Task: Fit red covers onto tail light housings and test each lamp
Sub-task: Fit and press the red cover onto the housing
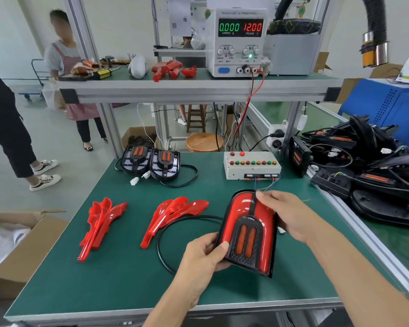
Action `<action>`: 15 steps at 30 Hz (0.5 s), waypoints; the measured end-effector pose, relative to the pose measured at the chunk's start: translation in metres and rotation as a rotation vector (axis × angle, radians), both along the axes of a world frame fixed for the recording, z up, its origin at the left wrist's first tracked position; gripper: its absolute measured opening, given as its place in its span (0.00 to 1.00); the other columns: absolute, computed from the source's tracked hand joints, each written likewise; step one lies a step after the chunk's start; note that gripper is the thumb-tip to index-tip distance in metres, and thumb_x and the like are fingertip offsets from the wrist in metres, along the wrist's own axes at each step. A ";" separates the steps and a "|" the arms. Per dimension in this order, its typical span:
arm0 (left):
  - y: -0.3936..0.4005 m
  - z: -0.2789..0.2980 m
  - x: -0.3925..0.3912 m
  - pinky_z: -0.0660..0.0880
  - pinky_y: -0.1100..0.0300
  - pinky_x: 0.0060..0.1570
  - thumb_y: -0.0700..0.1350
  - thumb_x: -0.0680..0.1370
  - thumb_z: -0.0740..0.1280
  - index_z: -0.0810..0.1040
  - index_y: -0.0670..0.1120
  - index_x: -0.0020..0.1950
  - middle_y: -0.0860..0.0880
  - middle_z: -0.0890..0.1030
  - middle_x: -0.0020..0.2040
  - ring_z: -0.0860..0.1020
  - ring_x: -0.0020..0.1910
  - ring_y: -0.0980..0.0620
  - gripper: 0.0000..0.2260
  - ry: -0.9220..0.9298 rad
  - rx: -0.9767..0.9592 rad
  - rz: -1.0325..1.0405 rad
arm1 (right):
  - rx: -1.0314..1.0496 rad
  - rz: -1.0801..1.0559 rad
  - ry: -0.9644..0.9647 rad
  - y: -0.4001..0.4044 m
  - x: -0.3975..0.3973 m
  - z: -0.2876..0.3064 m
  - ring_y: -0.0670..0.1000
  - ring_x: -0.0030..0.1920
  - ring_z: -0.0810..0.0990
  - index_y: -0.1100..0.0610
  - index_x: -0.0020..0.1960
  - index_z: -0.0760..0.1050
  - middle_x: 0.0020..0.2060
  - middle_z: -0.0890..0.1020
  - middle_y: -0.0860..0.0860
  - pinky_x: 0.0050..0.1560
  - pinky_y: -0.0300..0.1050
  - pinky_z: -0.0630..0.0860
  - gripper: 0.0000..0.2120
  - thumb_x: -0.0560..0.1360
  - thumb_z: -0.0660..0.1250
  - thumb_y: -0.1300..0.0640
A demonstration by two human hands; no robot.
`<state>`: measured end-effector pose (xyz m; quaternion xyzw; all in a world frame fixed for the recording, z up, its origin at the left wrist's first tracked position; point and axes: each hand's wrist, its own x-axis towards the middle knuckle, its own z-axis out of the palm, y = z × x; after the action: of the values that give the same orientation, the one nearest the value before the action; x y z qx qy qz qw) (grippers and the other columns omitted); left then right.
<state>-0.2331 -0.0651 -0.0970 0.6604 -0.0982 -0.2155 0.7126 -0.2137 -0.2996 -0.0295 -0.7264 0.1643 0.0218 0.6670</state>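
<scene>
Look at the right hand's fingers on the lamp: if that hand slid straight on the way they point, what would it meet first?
The right hand points left and slightly away. Beyond the tail light, probably the nearer stack of red covers, though depth is uncertain.

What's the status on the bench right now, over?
Both hands, left hand and right hand, grip the covered tail light. Two bare housings wait. Nothing in the way.

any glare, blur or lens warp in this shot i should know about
Head view: wide-angle warp bows the shelf rail and bench edge; soft glare streaks on the tail light held by the left hand and right hand; lighting even, shadows faint; power supply digits readable; the bystander's face is blurred.
</scene>
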 end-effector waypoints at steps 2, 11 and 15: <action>0.000 -0.002 -0.001 0.81 0.61 0.49 0.47 0.84 0.65 0.85 0.54 0.58 0.51 0.87 0.51 0.85 0.52 0.54 0.09 -0.069 0.098 -0.039 | 0.008 -0.072 -0.023 -0.010 -0.017 -0.011 0.47 0.38 0.83 0.59 0.57 0.81 0.41 0.87 0.50 0.39 0.43 0.78 0.12 0.78 0.71 0.52; -0.010 -0.003 0.008 0.78 0.60 0.60 0.69 0.70 0.64 0.81 0.57 0.62 0.63 0.85 0.51 0.82 0.51 0.66 0.26 -0.282 0.509 -0.146 | 0.166 -0.363 0.059 0.002 -0.059 -0.058 0.55 0.38 0.84 0.63 0.51 0.81 0.40 0.87 0.58 0.42 0.47 0.80 0.13 0.77 0.72 0.51; -0.008 -0.002 0.011 0.80 0.56 0.50 0.64 0.74 0.62 0.82 0.57 0.53 0.57 0.86 0.44 0.83 0.43 0.56 0.17 -0.338 0.506 -0.120 | 0.212 -0.314 0.076 0.012 -0.049 -0.060 0.53 0.36 0.85 0.61 0.47 0.83 0.39 0.86 0.57 0.44 0.48 0.81 0.17 0.82 0.65 0.48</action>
<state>-0.2218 -0.0733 -0.0987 0.8364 -0.1974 -0.1621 0.4850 -0.2630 -0.2876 -0.0897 -0.6160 0.2975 -0.0378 0.7284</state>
